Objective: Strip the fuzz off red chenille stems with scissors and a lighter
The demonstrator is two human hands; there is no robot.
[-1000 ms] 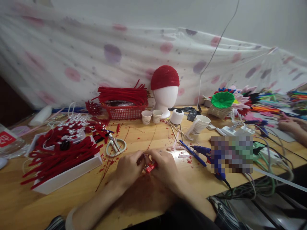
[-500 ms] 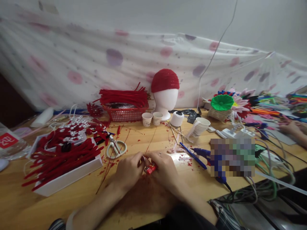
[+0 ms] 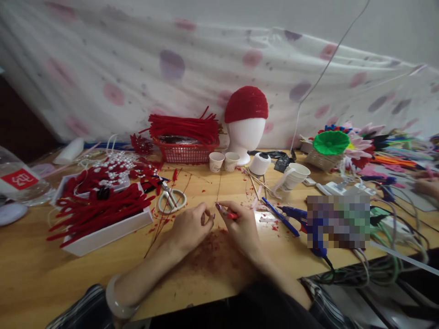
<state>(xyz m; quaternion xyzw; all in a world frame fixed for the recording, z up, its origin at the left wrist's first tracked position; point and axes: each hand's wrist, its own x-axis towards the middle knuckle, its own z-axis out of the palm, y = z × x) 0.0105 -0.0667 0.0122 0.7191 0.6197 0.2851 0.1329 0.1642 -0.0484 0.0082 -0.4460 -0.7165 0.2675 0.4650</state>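
Note:
My left hand (image 3: 192, 228) is over the table, its thumb and fingers curled together in a pinch; whatever lies between the fingertips is too small to make out. Close beside it, my right hand (image 3: 244, 230) is closed around a small red object (image 3: 232, 215), mostly hidden by the fingers. A thin dark strand (image 3: 219, 188) runs up the table from near the right fingertips. Red scraps (image 3: 214, 235) are scattered below and between the hands. White-handled scissors (image 3: 171, 201) lie left of them, and a blue pen (image 3: 279, 216) lies to the right.
At left stands a white box (image 3: 109, 232) of red fuzzy stems. Behind are a red basket (image 3: 187, 153), paper cups (image 3: 216, 161), and a white mannequin head (image 3: 245, 135) in a red cap. A blue glue gun (image 3: 293, 213) and cables are at right, near another person's hand (image 3: 427, 185).
My hands have moved slightly apart and up the table. The red object now sits in the right hand alone. The camera view has shifted, so the scene sits further right.

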